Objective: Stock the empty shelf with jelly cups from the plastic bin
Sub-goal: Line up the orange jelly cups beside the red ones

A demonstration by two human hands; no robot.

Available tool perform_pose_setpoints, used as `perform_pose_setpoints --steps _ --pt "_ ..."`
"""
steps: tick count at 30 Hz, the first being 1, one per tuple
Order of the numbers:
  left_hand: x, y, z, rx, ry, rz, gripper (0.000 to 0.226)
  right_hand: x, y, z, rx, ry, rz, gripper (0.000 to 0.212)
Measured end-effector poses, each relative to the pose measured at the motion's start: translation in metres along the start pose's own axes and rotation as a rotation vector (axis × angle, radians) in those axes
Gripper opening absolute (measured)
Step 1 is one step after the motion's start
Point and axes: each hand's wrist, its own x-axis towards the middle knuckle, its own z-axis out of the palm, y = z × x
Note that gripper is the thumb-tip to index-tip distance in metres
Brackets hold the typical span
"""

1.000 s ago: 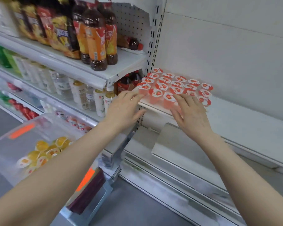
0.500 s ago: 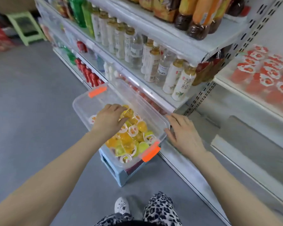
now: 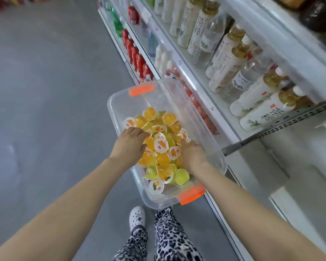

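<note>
Inside the plastic bin (image 3: 192,117): both hands among jelly cups (image 3: 160,146).
Left hand (image 3: 129,143) and right hand (image 3: 193,154) on the heap, fingers curled downward; whether clamped on a cup, cannot tell.

Grey floor (image 3: 45,91), bare concrete look. White-labelled bottles (image 3: 233,59) with gold caps lined on middle shelf. Red bottles (image 3: 137,57) in row below; green bottles (image 3: 118,28) farther along. White clog (image 3: 137,216), leopard-print trousers (image 3: 169,238).

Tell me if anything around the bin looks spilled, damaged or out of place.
Nothing stands out. The jelly cups lie jumbled at all angles, but all inside the plastic bin; none shows on the floor, and none looks burst.
</note>
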Motion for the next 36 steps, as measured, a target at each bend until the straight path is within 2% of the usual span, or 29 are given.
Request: perform_pose_setpoints --steps 4,8,13,17,21,27,30,36 --pt "0.003 0.001 0.0 0.039 -0.036 -0.012 0.044 0.012 -0.003 0.004 -0.024 0.006 0.017 0.06" --pt "0.01 0.007 -0.001 0.185 -0.182 -0.006 0.054 0.003 0.001 -0.002 0.035 0.058 0.009 0.065" --pt "0.037 0.028 0.012 0.147 -0.342 0.018 0.061 -0.023 0.017 -0.018 0.172 0.279 -0.04 0.039" --pt "0.049 0.044 0.03 0.126 -0.434 0.029 0.067 -0.043 0.026 -0.03 0.316 0.35 -0.039 0.057" --pt "0.052 0.043 0.039 0.075 -0.38 0.022 0.063 -0.059 0.035 -0.033 0.431 0.44 0.035 0.06" --pt "0.039 0.045 0.015 -0.165 -0.232 -0.033 0.067 -0.086 0.047 -0.04 0.691 0.609 0.149 0.043" --pt "0.028 0.049 -0.005 -0.254 -0.171 0.039 0.061 -0.108 0.055 -0.045 0.777 0.705 0.177 0.035" --pt "0.009 0.086 -0.039 -0.444 -0.035 0.311 0.058 -0.16 0.077 -0.051 0.922 0.872 0.332 0.026"
